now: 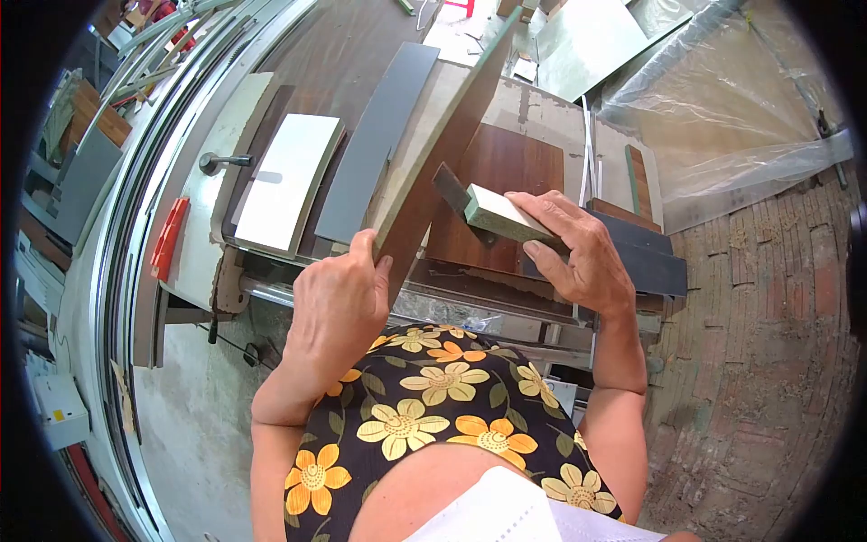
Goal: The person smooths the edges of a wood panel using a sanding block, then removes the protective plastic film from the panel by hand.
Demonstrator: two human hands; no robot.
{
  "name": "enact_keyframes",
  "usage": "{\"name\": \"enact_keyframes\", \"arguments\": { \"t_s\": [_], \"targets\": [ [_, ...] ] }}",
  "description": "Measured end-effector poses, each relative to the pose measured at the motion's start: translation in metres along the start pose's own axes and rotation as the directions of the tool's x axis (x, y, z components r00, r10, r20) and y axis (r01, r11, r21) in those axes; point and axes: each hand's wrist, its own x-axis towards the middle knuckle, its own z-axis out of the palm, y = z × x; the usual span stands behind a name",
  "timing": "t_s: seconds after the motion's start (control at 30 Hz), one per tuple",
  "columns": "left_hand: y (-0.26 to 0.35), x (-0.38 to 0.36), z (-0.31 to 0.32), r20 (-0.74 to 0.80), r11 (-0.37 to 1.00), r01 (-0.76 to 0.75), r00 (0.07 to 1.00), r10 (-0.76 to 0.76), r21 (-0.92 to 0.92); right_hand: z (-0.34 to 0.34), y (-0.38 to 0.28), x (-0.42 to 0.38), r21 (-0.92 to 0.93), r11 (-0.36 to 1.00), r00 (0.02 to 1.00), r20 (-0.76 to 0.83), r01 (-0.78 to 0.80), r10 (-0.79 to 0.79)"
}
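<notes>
My left hand (pixel 336 296) grips the near end of a long brown board (pixel 444 161), thumb on one face and fingers over its edge. The board stands on edge and slants away from me. In my right hand (pixel 582 248) is a small white-faced block (pixel 497 210) with a rough greenish edge, pinched between thumb and fingers. A thin dark strip (pixel 450 188) projects at the block's far end, close to the board's brown face. Behind the block lies a flat reddish-brown panel (pixel 528 167).
A long grey panel (pixel 384 135) and a stack of white boards (pixel 287 181) lie left of the brown board. A black clamp lever (pixel 221 163) and a red piece (pixel 170 239) are farther left. Dark grey boards (pixel 646 257) lie right. Plastic sheeting (pixel 722 117) hangs beyond, over a brick floor (pixel 750 361).
</notes>
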Motion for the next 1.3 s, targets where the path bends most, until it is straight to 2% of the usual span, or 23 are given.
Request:
{"name": "enact_keyframes", "arguments": {
  "t_s": [0.07, 0.17, 0.27, 0.37, 0.57, 0.67, 0.77, 0.87, 0.97, 1.27, 1.3],
  "targets": [
    [0.001, 0.0, 0.0, 0.004, 1.0, -0.016, 1.0, 0.015, 0.01, -0.007, -0.003, 0.006, 0.002, 1.0, 0.997, 0.075, 0.002, -0.002],
    [0.003, -0.001, 0.001, 0.004, 0.999, -0.049, 0.999, 0.049, 0.016, -0.014, -0.01, 0.015, -0.067, 0.998, 0.994, 0.113, 0.009, -0.002],
    [0.005, 0.0, -0.001, 0.023, 0.998, -0.058, 0.998, 0.057, 0.022, -0.016, -0.013, 0.023, -0.042, 0.999, 0.994, 0.114, 0.004, 0.001],
    [0.006, 0.001, -0.001, 0.025, 0.997, -0.067, 0.997, 0.066, 0.034, -0.02, -0.008, 0.026, -0.065, 0.997, 0.975, 0.219, -0.028, 0.042],
    [0.009, 0.004, -0.004, 0.028, 0.993, -0.106, 0.994, 0.105, 0.047, -0.017, 0.003, 0.031, 0.054, 0.998, 0.96, 0.278, -0.015, -0.001],
    [0.008, 0.004, -0.004, 0.021, 0.991, -0.123, 0.992, 0.122, 0.045, -0.012, 0.018, 0.032, 0.073, 0.997, 0.971, 0.237, 0.007, -0.024],
    [0.007, 0.004, -0.003, 0.022, 0.992, -0.123, 0.992, 0.122, 0.041, -0.014, 0.03, 0.035, 0.118, 0.993, 0.962, 0.272, -0.015, -0.018],
    [0.004, 0.004, -0.003, 0.013, 0.99, -0.133, 0.991, 0.133, 0.035, -0.019, 0.033, 0.038, 0.135, 0.973, 0.921, 0.367, -0.188, 0.127],
    [0.003, 0.003, -0.002, 0.008, 0.989, -0.144, 0.99, 0.144, 0.034, -0.016, 0.041, 0.039, 0.24, 0.954, 0.947, 0.303, -0.181, 0.104],
    [-0.002, -0.002, 0.001, -0.044, 0.98, -0.199, 0.979, 0.199, 0.01, -0.03, 0.046, 0.044, 0.218, 0.922, 0.916, 0.319, -0.321, 0.244],
    [-0.002, -0.002, 0.002, -0.047, 0.98, -0.201, 0.978, 0.201, 0.014, -0.03, 0.051, 0.044, 0.217, 0.929, 0.926, 0.298, -0.301, 0.231]
  ]
}}
